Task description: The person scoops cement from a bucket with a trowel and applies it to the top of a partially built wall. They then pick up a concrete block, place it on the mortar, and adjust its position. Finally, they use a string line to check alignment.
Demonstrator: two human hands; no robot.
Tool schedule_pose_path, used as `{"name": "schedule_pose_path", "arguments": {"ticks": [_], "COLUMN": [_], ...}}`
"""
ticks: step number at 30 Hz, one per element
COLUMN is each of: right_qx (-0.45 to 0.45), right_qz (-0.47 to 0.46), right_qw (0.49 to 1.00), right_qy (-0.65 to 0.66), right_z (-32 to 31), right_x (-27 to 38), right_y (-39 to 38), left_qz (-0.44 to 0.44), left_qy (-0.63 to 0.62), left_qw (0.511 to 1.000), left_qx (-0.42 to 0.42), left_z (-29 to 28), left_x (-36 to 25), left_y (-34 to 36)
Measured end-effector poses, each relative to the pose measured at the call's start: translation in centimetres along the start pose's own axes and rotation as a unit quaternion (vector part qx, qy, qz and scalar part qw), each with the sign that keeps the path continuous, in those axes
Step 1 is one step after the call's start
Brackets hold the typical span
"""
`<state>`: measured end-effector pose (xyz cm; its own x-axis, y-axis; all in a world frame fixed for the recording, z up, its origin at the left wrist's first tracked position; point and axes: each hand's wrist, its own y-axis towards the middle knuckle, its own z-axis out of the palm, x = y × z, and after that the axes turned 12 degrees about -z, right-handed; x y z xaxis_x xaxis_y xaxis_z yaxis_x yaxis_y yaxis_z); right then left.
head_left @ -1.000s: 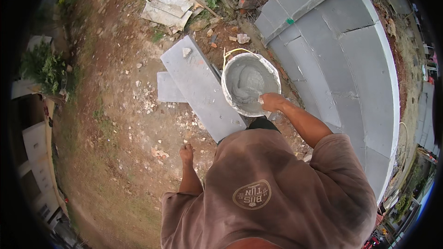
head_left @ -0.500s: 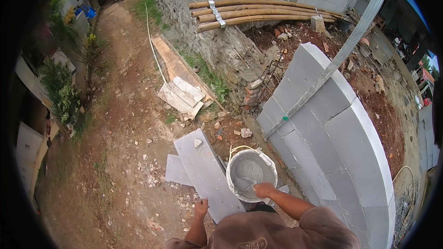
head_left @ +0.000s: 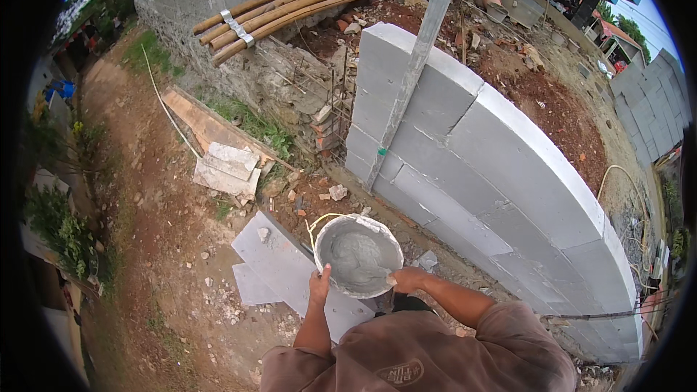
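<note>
A round bucket [head_left: 393,243] with a mortar-smeared rim stands in front of me, its pale handle lying over to the left. Wet grey mortar [head_left: 356,252] fills much of it, the surface ridged and swirled. My left hand [head_left: 319,284] grips the bucket's near left rim, thumb up against the edge. On the opposite side my right hand [head_left: 408,280] is closed at the near right rim; its fingertips are partly hidden, and no tool shows clearly in it. Beside and beneath the left arm lie flat light-grey blocks [head_left: 279,258], with a small stone [head_left: 263,234] on top.
To the right rises a grey block wall [head_left: 501,174], with a metal straightedge [head_left: 414,65] leaning across it. Bamboo poles [head_left: 312,11] rest along the far wall. Boards [head_left: 192,120] and slab pieces [head_left: 227,167] lie ahead on the dirt path. Rubble [head_left: 338,192] is scattered beyond the bucket.
My view has swung right. The left hand has come from beside the blocks to the bucket's left rim. The right hand has moved from over the mortar to the right rim.
</note>
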<state>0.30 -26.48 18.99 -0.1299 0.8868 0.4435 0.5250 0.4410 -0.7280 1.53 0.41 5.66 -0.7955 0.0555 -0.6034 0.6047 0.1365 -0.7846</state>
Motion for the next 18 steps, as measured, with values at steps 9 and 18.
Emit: {"name": "schedule_pose_path", "arguments": {"ticks": [9,18], "right_qx": [-0.134,-0.174], "right_qz": [0.004,0.049], "right_qw": [0.984,0.970], "right_qy": [0.121,0.165], "right_z": [3.0,5.7], "right_x": [-1.0,0.8], "right_y": [-3.4,-4.6], "left_qz": [0.046,-0.025], "left_qy": [0.000,0.000], "left_qw": [0.999,0.999], "left_qx": [0.011,0.033], "left_z": [0.8,-0.1], "left_x": [0.6,0.9], "left_y": [2.9,3.3]}}
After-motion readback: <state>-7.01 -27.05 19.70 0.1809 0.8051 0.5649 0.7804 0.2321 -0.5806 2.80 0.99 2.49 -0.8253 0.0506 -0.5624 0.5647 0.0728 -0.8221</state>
